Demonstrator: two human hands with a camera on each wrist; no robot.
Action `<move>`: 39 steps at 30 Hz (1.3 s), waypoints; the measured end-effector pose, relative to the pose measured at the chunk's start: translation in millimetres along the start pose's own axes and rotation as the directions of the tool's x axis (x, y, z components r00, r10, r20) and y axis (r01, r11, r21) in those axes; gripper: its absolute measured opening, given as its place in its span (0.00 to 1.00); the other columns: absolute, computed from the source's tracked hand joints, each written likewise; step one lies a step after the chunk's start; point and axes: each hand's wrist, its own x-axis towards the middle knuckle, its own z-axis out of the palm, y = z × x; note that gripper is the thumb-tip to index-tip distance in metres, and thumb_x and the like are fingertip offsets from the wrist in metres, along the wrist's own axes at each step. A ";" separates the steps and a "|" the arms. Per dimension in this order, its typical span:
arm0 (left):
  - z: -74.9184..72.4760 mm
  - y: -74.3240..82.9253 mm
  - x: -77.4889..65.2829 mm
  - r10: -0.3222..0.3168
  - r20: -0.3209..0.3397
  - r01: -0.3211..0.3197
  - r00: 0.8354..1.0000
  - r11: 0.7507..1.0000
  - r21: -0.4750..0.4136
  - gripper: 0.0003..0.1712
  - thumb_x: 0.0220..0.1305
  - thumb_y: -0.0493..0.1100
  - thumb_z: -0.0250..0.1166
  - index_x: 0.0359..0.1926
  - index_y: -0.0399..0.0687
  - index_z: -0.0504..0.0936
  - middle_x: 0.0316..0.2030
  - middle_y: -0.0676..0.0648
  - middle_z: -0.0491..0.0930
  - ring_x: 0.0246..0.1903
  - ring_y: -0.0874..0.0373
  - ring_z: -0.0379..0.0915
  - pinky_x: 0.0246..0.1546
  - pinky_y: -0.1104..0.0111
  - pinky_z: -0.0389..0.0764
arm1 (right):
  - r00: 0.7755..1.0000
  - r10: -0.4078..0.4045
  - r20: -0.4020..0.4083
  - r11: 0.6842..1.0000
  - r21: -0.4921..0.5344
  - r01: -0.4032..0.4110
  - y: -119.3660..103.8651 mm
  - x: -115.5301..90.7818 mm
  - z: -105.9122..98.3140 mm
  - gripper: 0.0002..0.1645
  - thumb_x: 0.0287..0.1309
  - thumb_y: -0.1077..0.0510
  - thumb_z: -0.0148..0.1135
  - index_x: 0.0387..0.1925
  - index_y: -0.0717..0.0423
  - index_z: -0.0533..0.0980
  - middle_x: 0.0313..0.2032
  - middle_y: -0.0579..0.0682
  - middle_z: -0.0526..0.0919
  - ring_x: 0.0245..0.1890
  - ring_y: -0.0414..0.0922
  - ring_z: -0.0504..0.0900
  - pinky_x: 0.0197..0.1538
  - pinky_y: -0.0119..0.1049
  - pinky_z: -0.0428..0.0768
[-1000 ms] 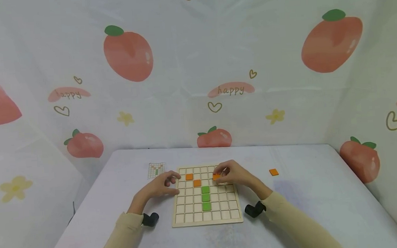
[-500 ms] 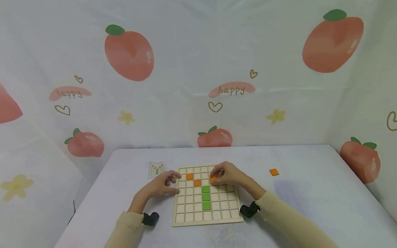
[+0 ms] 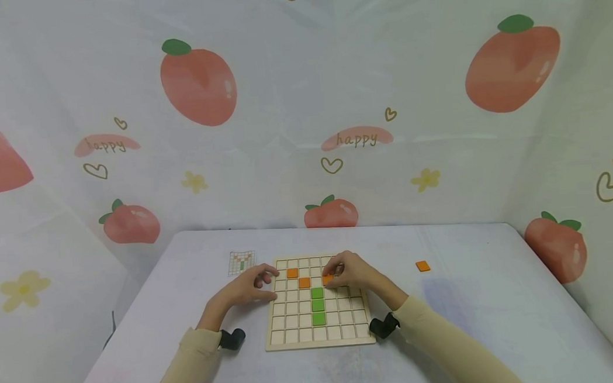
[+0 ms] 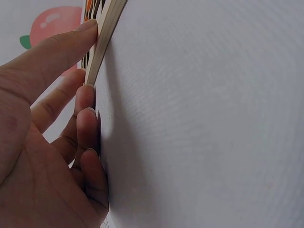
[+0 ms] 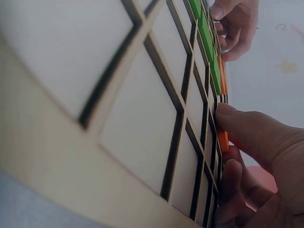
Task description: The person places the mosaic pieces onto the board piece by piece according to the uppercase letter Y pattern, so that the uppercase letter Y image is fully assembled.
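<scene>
A wooden grid board (image 3: 321, 344) lies on the table in the head view. Three green tiles (image 3: 318, 305) stand in a column in its cells, and two orange tiles (image 3: 304, 283) run diagonally up and left from the column's top. My right hand (image 3: 352, 270) pinches another orange tile (image 5: 223, 141) between thumb and fingers, low over the cell up and right of the top green tile. My left hand (image 3: 244, 288) is spread along the board's left edge; in the left wrist view its thumb (image 4: 71, 45) touches the board's side (image 4: 105, 38), with the other fingers bent beside it.
A loose orange tile (image 3: 423, 266) lies on the table to the right of the board. Behind the left hand is a small printed grid card (image 3: 242, 262) with a coloured pattern. A fruit-print cloth (image 3: 279, 175) hangs behind the table (image 3: 481, 298).
My right hand has moved slightly left and nearer with the orange tile, from over the board's upper right part toward the green column. The left hand has stayed in place.
</scene>
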 end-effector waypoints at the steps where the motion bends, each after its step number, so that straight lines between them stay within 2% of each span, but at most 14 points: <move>1: -0.1 0.1 0.0 0.000 0.000 0.000 1.000 1.000 0.001 0.28 0.55 0.39 0.78 0.56 0.41 0.78 0.39 0.48 0.72 0.37 0.53 0.66 0.40 0.60 0.69 | 1.000 0.002 0.001 1.000 -0.001 -0.002 -0.4 -0.2 0.0 0.11 0.52 0.63 0.78 0.39 0.59 0.86 0.38 0.46 0.84 0.36 0.43 0.76 0.39 0.36 0.78; 12: -0.1 0.3 -0.2 -0.001 0.000 0.001 1.000 1.000 0.015 0.28 0.56 0.40 0.78 0.56 0.41 0.78 0.39 0.49 0.72 0.38 0.53 0.66 0.41 0.59 0.70 | 0.999 -0.030 0.010 0.999 0.013 0.030 1.1 -1.8 -2.7 0.11 0.53 0.62 0.78 0.39 0.59 0.86 0.36 0.46 0.83 0.35 0.43 0.77 0.40 0.37 0.78; 19: -0.6 0.7 -0.6 0.005 -0.002 -0.005 1.000 1.000 0.016 0.28 0.56 0.39 0.78 0.56 0.41 0.78 0.39 0.49 0.72 0.37 0.53 0.66 0.40 0.60 0.70 | 0.999 -0.032 -0.010 0.998 0.046 0.032 5.1 -12.1 -13.1 0.11 0.55 0.61 0.76 0.39 0.59 0.85 0.36 0.46 0.85 0.33 0.43 0.78 0.40 0.38 0.78; 31: 0.5 -3.2 -0.2 0.007 0.002 -0.007 1.000 1.000 0.010 0.28 0.56 0.40 0.78 0.56 0.42 0.78 0.39 0.49 0.72 0.37 0.53 0.66 0.40 0.60 0.69 | 1.000 -0.005 -0.025 0.997 0.078 0.007 20.5 -48.4 -41.9 0.14 0.55 0.62 0.75 0.43 0.63 0.85 0.35 0.48 0.84 0.32 0.46 0.78 0.35 0.33 0.76; 39: 0.0 -3.9 1.0 0.022 0.004 -0.022 1.000 1.000 0.010 0.28 0.56 0.40 0.78 0.56 0.42 0.78 0.39 0.49 0.72 0.37 0.53 0.65 0.39 0.61 0.69 | 0.999 -0.020 -0.045 0.997 0.071 0.023 34.1 -76.2 -61.5 0.14 0.54 0.62 0.76 0.42 0.63 0.84 0.37 0.52 0.85 0.33 0.45 0.80 0.39 0.34 0.78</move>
